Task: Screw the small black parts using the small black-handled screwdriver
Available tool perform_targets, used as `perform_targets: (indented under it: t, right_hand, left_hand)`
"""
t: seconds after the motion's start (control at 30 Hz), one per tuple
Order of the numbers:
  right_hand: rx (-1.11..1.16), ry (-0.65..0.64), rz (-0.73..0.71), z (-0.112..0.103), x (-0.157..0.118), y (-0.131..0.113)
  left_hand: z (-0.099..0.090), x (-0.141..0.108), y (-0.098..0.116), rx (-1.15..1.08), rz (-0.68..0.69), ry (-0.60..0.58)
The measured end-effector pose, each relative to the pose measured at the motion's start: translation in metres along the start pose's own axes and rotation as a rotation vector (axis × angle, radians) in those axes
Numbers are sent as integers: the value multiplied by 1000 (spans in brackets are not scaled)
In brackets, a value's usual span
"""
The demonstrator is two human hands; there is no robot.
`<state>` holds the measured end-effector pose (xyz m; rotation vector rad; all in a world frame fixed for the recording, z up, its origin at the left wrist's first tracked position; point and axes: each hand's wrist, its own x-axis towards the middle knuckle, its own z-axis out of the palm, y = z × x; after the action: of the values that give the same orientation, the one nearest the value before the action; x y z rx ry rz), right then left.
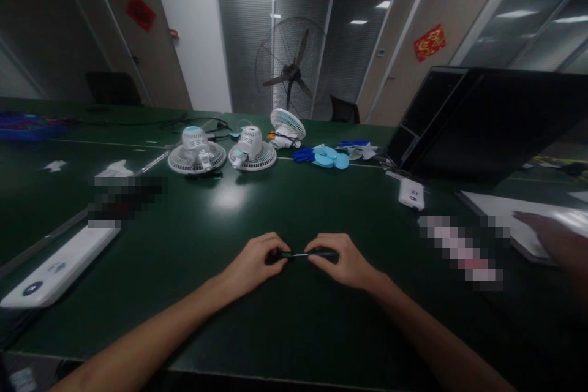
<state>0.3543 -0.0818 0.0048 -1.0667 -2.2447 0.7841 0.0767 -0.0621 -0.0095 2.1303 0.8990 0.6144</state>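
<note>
Low over the green table, my right hand (342, 257) is closed around the dark handle of a screwdriver (301, 255). Its thin metal shaft points left, toward my other hand. There, my left hand (261, 260) pinches a small dark piece with a green tint (285, 255), which the shaft's end appears to meet. Fingers hide most of that piece, so its kind is unclear. Both hands are close together, level with each other.
Beyond my hands lie white fan parts (197, 156), (252, 153) and light-blue fan blades (328, 157). A long white device (59, 266) is at left, a white power bank-like box (411, 194) at right. A large black monitor (496, 122) stands behind it; another person's hand (551, 236) reaches in.
</note>
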Motion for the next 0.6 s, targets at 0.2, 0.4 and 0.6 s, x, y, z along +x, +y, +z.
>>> perform_targets:
  t: [0.2, 0.4, 0.6]
  right_hand:
    - [-1, 4, -17, 4, 0, 5]
    - [-13, -1, -15, 7, 2, 0]
    - [61, 53, -53, 17, 8, -14]
  left_hand:
    - [0, -1, -2, 13, 1, -12]
    - [-1, -1, 3, 33, 3, -17]
    - [0, 1, 2, 79, 33, 13]
